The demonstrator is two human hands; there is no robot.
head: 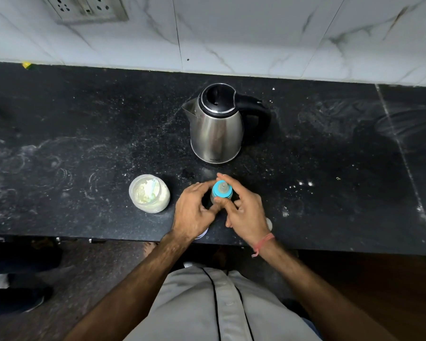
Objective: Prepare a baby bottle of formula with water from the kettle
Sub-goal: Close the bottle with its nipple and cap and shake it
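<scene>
A baby bottle [222,190] with a blue screw ring and a grey teat stands upright on the black counter [84,119], near its front edge. My left hand [194,210] wraps the bottle's body from the left. My right hand [244,207] has its fingertips and thumb on the blue ring from the right. A steel kettle [217,126] with a black lid and handle stands just behind the bottle, lid closed, spout to the left. An open clear jar of pale formula powder [149,194] with a light scoop inside sits left of my left hand.
Powder specks and dried rings mark the counter. A white round thing [269,223] peeks out by my right wrist and another [203,234] under my left wrist, at the counter's front edge. A marble-tiled wall with a socket panel [89,8] rises behind.
</scene>
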